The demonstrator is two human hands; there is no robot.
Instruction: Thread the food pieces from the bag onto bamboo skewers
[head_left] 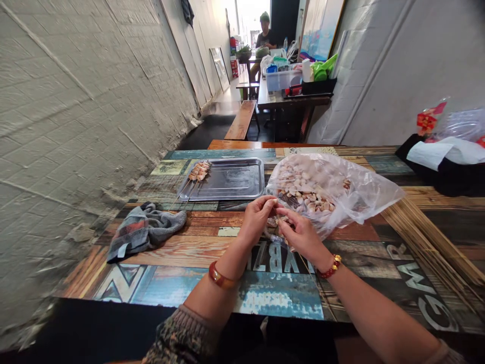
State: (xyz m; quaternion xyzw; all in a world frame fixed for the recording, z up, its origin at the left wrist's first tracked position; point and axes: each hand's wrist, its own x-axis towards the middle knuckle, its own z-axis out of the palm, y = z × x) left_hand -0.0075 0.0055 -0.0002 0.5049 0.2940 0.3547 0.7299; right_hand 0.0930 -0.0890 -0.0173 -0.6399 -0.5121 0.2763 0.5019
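My left hand pinches a small pale piece of food at the near edge of a clear plastic bag. My right hand touches it from the right, closed on a thin bamboo skewer whose long end slants down toward the table's front edge. Inside the open bag lie many pinkish-white food pieces, perhaps raw meat; their exact kind is unclear. Left of the bag, a metal tray carries several loaded skewers at its left end. The fingertips partly cover the piece being held.
A grey cloth lies at the left. Loose bamboo skewers are bundled at the right. Behind them sits a black bag with white paper on it. Farther back are a bench, a table with a plastic bin, and another person.
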